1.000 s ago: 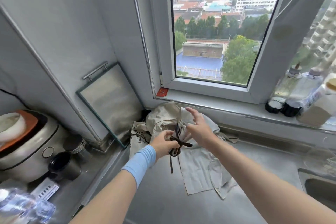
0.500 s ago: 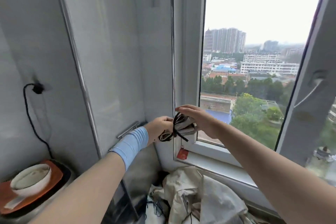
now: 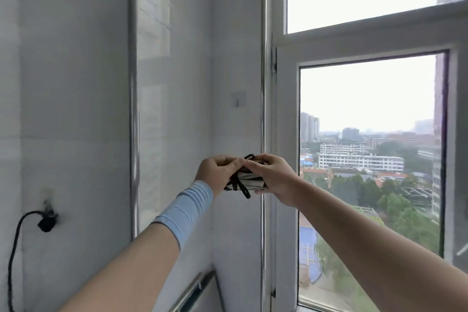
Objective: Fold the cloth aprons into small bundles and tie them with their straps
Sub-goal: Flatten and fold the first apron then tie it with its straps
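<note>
The bundle [image 3: 247,182] has been raised higher than half a second ago, and the heap of cloth below is no longer seen. The small folded apron is held in the air, in front of the wall corner just beside the window frame [image 3: 286,134]. It is gripped by the left hand [image 3: 215,172] and the right hand [image 3: 274,177], with fingers curled over its top. Dark straps [image 3: 236,183] are wound round it, and loose ends hang below. A blue wristband [image 3: 187,208] is worn on the left forearm. A black plug [image 3: 46,221] is set in the wall.
</note>
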Tool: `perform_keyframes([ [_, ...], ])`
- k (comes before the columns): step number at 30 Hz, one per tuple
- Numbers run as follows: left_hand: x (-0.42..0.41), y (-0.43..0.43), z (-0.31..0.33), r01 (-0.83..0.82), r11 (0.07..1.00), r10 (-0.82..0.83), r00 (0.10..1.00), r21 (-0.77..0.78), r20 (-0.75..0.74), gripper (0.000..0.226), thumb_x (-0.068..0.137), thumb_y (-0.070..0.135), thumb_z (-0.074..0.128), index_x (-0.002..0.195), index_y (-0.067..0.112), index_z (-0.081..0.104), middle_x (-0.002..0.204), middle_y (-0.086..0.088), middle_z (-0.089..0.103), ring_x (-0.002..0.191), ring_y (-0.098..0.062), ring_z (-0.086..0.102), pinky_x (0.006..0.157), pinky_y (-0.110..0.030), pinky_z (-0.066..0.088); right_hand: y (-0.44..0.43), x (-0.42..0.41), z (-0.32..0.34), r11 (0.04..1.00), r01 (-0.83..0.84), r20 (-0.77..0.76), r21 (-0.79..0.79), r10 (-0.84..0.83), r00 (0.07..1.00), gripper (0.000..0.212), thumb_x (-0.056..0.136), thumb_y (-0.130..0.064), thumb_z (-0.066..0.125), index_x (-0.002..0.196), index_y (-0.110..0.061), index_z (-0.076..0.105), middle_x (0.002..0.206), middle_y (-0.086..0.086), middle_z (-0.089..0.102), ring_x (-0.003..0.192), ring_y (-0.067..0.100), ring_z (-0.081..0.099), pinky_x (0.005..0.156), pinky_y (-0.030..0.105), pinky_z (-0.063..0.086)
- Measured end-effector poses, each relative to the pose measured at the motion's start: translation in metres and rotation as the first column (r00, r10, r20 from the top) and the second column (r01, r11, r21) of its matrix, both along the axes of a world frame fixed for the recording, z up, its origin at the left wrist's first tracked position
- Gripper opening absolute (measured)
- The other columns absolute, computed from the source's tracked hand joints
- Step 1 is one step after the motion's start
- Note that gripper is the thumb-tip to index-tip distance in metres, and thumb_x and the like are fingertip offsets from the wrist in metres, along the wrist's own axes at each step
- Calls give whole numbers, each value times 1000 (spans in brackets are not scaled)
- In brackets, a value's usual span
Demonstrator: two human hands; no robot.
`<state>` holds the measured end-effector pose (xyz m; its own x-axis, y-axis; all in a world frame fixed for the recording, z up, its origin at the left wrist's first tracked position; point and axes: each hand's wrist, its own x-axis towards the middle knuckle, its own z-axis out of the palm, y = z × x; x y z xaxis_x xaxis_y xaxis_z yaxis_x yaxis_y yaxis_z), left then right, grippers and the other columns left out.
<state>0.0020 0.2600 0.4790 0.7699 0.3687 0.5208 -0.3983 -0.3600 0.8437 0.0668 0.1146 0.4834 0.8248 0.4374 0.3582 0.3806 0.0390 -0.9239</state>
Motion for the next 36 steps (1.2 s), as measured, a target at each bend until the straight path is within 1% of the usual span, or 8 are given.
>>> perform_keyframes([
  [4,22,12,19,-38,995,43,998,-93,50,13,86,26,70,86,14,76,80,-3,74,71,-16,68,62,-26,58,12,8,24,997,72,18,3,-72,997,24,87,-34,73,101,-16,70,98,13,72,76,24,68,55,31,56],
  [7,44,19,32,-99,995,96,989,21,109,15,91,25,63,87,14,72,83,-3,72,80,-20,68,72,-29,57,23,18,44,990,137,29,29,-138,990,16,87,-29,72,99,-18,72,94,11,73,75,23,69,60,37,61],
  [13,83,29,60,-272,928,205,943,254,260,14,94,24,56,92,15,65,83,1,67,77,-17,61,65,-20,43,40,43,75,977,209,63,47,-212,975,13,86,-25,67,94,-17,73,86,10,72,72,23,68,54,29,56],
  [17,104,43,80,-313,907,223,924,281,309,17,93,30,55,87,17,64,78,4,66,72,-15,60,58,-19,45,58,61,95,961,257,120,101,-269,956,23,77,-43,75,84,-22,78,76,1,76,74,21,74,69,36,62],
  [20,121,53,94,-333,906,238,912,261,334,19,92,34,57,85,19,65,76,6,67,71,-15,62,65,-28,52,72,76,112,951,283,136,126,-299,945,15,80,-35,77,79,-21,79,74,4,76,69,19,74,77,35,62],
  [26,158,70,121,-365,904,302,914,222,270,19,89,32,56,83,18,68,79,7,68,75,-15,61,65,-23,44,97,116,135,913,401,193,77,-408,893,23,88,-30,67,83,-9,76,61,4,64,45,13,55,50,25,44],
  [31,181,74,136,-379,885,340,923,271,181,29,87,29,56,64,14,62,58,2,56,56,-17,49,51,-22,36,105,138,140,826,564,293,21,-544,786,27,88,-29,62,72,-11,73,48,-4,49,45,17,41,44,20,29],
  [36,190,79,144,-370,888,340,928,272,151,34,85,25,56,53,18,49,48,3,42,45,-14,36,46,-20,31,106,143,150,766,642,308,-28,-605,734,25,78,-24,62,56,-14,57,49,-2,48,43,20,41,42,18,27],
])
